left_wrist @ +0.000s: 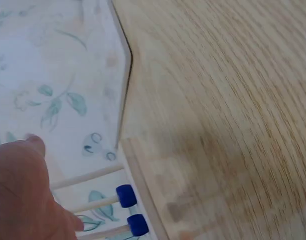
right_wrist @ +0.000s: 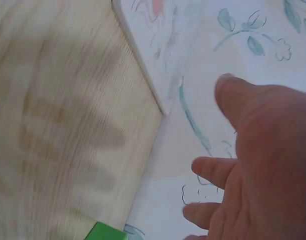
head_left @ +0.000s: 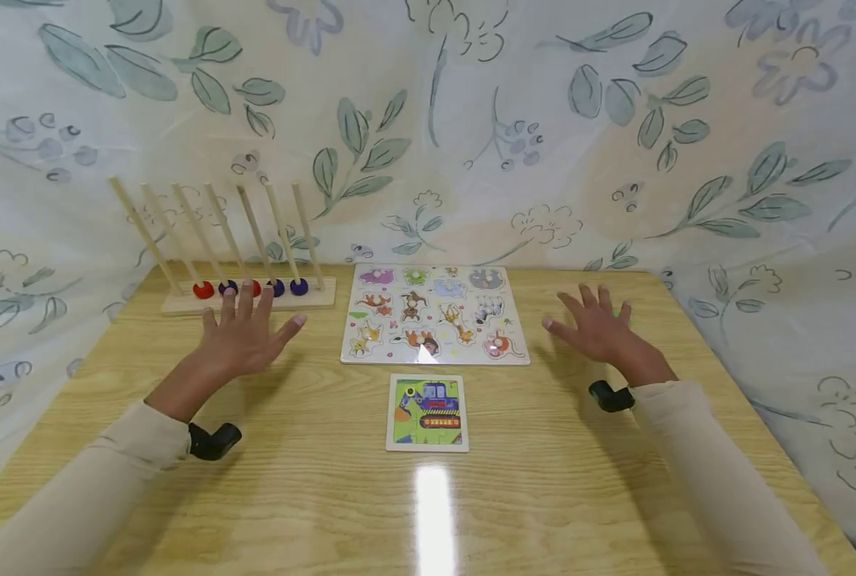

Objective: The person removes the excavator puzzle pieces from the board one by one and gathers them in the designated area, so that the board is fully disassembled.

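My left hand (head_left: 244, 340), fingers spread and holding nothing, hovers over the table in front of a wooden peg stand (head_left: 320, 300). Its fingertips overlap the stand's base in the head view. Red beads (head_left: 203, 290) and dark blue beads (head_left: 298, 286) sit low on the upright pegs; the left wrist view shows two blue beads (left_wrist: 126, 195) close up. To the right, my right hand (head_left: 601, 332) is also spread in the air, palm down, beside an animal puzzle board (head_left: 435, 358). A green block (right_wrist: 107, 232) peeks in under it in the right wrist view.
Nearer to me lies a small framed excavator puzzle (head_left: 428, 446), in front of the animal board. The wooden table (head_left: 327, 496) ends at a floral cloth (head_left: 428, 160) behind and at both sides. Each wrist carries a black camera mount (head_left: 214, 442).
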The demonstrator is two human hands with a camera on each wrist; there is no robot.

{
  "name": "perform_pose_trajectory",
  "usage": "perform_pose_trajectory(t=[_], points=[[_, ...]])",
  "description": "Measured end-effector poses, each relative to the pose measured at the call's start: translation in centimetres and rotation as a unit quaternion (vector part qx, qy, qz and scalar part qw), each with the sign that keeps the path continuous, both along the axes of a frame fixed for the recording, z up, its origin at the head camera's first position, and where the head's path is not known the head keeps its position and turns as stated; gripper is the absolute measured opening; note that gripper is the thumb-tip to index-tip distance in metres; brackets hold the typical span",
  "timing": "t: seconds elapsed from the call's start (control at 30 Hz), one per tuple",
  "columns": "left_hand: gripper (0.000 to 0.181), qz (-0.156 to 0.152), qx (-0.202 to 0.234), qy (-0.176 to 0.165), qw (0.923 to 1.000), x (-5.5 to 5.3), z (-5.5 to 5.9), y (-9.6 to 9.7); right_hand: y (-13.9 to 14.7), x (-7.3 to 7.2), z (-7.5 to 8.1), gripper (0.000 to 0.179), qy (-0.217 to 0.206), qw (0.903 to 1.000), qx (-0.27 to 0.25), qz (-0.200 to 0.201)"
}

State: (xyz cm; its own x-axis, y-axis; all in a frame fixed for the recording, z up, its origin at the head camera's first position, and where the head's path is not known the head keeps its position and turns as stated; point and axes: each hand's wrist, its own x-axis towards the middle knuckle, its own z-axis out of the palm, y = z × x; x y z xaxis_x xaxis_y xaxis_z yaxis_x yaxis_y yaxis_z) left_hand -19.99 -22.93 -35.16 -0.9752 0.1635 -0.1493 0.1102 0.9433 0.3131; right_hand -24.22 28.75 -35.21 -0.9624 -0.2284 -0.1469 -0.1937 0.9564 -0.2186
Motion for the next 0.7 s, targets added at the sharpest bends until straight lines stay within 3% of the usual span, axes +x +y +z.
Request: perform_pose_trajectory(t=[0.2, 0.5, 0.7], points=[[0.075, -0.096, 0.08, 0.004, 0.9922, 0.4, 0.3, -0.2, -0.5, 0.8, -0.4, 0.072, -0.003, 0.9972, -0.06, 0.044], [0.047, -0.152, 0.101, 0.09, 0.979, 0.6, -0.7, 0.6, -1.3, 1.7, -0.8, 0.052, 0.063, 0.9878, -0.118, 0.08], [0.044, -0.18, 0.125, 0.087, 0.9717, 1.7, -0.7, 2.4, -3.0, 2.3, -0.5, 0.039, 0.085, 0.9771, -0.166, 0.102]])
